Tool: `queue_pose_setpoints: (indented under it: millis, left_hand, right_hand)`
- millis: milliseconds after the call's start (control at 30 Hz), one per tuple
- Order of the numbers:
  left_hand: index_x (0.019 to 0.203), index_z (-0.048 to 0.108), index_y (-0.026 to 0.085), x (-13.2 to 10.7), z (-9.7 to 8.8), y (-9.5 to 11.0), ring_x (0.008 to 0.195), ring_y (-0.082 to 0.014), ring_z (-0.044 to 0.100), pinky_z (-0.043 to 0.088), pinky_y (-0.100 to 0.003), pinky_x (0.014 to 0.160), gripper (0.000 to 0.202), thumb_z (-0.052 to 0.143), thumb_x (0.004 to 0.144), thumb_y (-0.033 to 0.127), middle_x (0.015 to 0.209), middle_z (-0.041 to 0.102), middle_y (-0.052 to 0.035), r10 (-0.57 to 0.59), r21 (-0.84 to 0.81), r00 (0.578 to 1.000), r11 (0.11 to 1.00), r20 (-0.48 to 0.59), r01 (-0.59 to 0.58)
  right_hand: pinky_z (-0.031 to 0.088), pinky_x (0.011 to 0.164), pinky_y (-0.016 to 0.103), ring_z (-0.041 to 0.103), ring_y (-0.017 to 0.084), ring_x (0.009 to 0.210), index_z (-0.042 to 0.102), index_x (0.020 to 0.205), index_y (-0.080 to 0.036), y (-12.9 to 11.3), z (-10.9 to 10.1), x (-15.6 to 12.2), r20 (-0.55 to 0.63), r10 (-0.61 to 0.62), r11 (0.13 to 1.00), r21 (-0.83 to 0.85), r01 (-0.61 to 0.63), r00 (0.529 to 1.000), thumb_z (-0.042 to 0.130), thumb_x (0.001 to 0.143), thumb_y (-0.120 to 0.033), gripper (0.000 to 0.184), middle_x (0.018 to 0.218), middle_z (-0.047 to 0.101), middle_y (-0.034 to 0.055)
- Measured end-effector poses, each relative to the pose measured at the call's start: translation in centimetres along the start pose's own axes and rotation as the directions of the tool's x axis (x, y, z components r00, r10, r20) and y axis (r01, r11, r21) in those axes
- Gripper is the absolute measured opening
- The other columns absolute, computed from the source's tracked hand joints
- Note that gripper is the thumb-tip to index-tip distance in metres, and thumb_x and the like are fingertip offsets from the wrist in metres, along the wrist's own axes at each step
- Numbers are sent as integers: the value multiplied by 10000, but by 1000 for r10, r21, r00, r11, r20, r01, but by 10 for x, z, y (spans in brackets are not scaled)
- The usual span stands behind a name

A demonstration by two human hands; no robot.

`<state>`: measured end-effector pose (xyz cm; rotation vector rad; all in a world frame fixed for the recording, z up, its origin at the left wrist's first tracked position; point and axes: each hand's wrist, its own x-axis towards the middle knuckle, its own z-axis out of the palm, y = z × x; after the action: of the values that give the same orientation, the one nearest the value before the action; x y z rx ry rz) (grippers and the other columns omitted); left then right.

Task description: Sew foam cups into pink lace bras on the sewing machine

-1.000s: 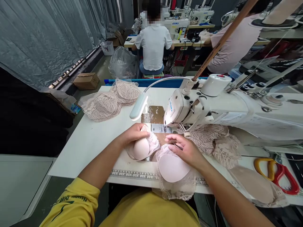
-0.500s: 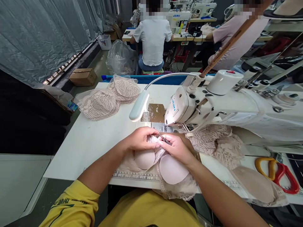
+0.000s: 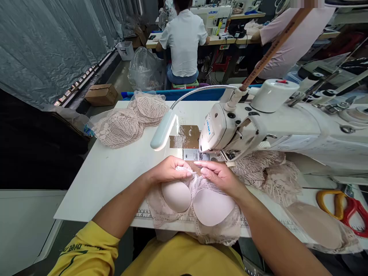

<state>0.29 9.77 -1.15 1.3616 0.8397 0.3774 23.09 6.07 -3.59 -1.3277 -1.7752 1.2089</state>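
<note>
A pale pink lace bra (image 3: 214,207) with two smooth moulded cups lies at the table's front edge, inner side up, its lace hanging over the edge. My left hand (image 3: 172,170) pinches the lace at the top, near the middle between the cups. Above the other cup is my right hand (image 3: 220,176), fingers stretched out and thumb apart, close to the lace; no tool shows in it. Just beyond both hands is the needle area of a white sewing machine (image 3: 221,128), with its metal plate (image 3: 191,154).
Stacked lace cups (image 3: 120,126) lie at the back left. A lamp (image 3: 163,130) on a bent neck overhangs the table. More lace pieces (image 3: 267,172) sit under the machine arm, with scissors (image 3: 333,205) at the right. Two people (image 3: 184,42) sit at machines ahead.
The small metal snips seen at my right fingers are out of sight. My right hand has opened and moved slightly right, away from my left. The bra is spread wider.
</note>
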Motion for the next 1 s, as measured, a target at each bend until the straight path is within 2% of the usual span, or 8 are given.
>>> queue_pose_setpoints:
  millis: [67, 200, 433, 600, 767, 1000]
  left_hand:
    - [799, 697, 100, 0, 0, -1, 638, -111, 519, 402, -219, 602, 282, 723, 738, 374, 692, 607, -17, -19, -25, 1000, 1000, -12, 18]
    - [821, 719, 102, 1, 0, -3, 646, -118, 544, 415, -222, 609, 276, 750, 718, 357, 705, 640, -27, -35, -72, 999, 997, -23, 33]
    - [816, 725, 107, -1, -1, -4, 630, -108, 556, 428, -212, 601, 255, 758, 727, 345, 695, 656, -29, -60, -131, 998, 990, -28, 56]
    - [843, 738, 105, 2, -1, -7, 674, -131, 588, 447, -233, 638, 298, 790, 688, 355, 756, 687, -54, -59, -169, 997, 984, -45, 51]
    - [882, 743, 88, 4, 0, -10, 688, -148, 601, 451, -247, 640, 363, 807, 665, 371, 761, 693, -75, -75, -191, 997, 979, -34, 67]
    - [873, 747, 88, 3, 2, -8, 700, -152, 615, 466, -252, 657, 373, 827, 637, 367, 785, 706, -88, -80, -236, 996, 969, -43, 68]
  right_hand:
    - [494, 928, 381, 621, 241, 1080, 678, 1145, -254, -7, 0, 1, 37, -2, 1000, 18, 1, 999, 590, 845, -445, 366, 1175, 674, 64]
    - [503, 916, 380, 639, 237, 1027, 689, 1074, -225, -16, 1, 2, 85, -26, 997, 75, 20, 996, 624, 809, -409, 329, 1104, 694, 69]
    - [478, 926, 401, 618, 223, 1007, 649, 1091, -258, -5, -7, -3, 63, 81, 996, 25, -83, 995, 609, 828, -449, 327, 1089, 674, 38]
    - [486, 908, 380, 620, 226, 1018, 673, 1031, -226, -17, -2, -1, 102, -14, 999, 37, 10, 995, 611, 825, -362, 254, 1080, 682, 57]
    - [507, 844, 358, 654, 217, 938, 690, 987, -223, -24, 3, 1, 55, -81, 996, -22, 82, 995, 610, 817, -320, 211, 995, 714, 46]
    - [510, 798, 320, 662, 201, 898, 699, 975, -213, -28, 5, 0, 17, -116, 992, -40, 117, 993, 623, 808, -279, 195, 962, 723, 36]
